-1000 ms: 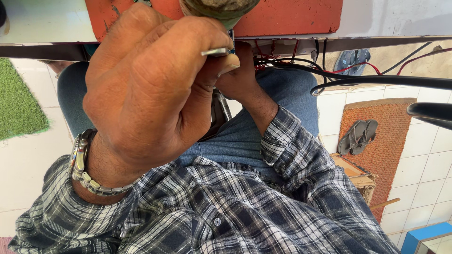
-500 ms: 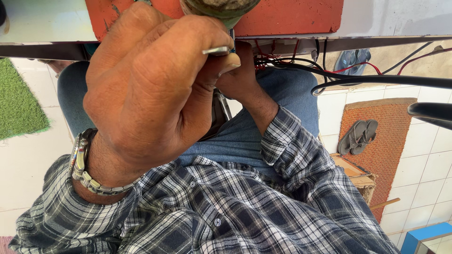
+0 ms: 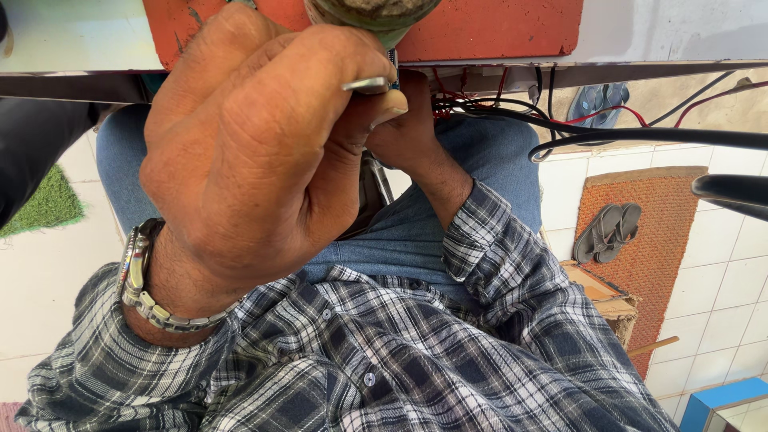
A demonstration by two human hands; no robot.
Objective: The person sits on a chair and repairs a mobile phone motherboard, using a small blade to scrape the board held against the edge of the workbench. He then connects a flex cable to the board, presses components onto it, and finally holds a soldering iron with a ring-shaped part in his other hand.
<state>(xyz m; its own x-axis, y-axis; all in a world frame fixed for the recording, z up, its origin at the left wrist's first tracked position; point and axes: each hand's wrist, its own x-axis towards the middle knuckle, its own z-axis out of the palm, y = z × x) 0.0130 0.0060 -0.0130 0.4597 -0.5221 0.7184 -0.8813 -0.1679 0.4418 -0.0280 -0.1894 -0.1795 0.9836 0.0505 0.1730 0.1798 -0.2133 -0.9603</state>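
My left hand [image 3: 248, 160], with a metal watch [image 3: 140, 280] on the wrist, fills the middle of the view. Its fingers are closed on a thin silver metal tool [image 3: 366, 84] whose tip pokes out by the thumb. Just behind it my right hand [image 3: 416, 132] comes in from a plaid sleeve, with its fingers curled at a small blue circuit board [image 3: 393, 60] by the table's edge. Most of the board and the right fingers are hidden by my left hand. A round green-grey object [image 3: 376, 12] sits right above the tool.
An orange-red panel [image 3: 496, 28] lies on the pale table [image 3: 72, 36] at the top. Black and red wires [image 3: 560, 132] run from under the edge to the right. On the tiled floor are a brown mat [image 3: 664, 264] with sandals [image 3: 610, 232], a green mat [image 3: 44, 204] and a blue box [image 3: 720, 400].
Both hands stay in place at the board. A dark shape has come into view at the left edge, partly covering the green mat.
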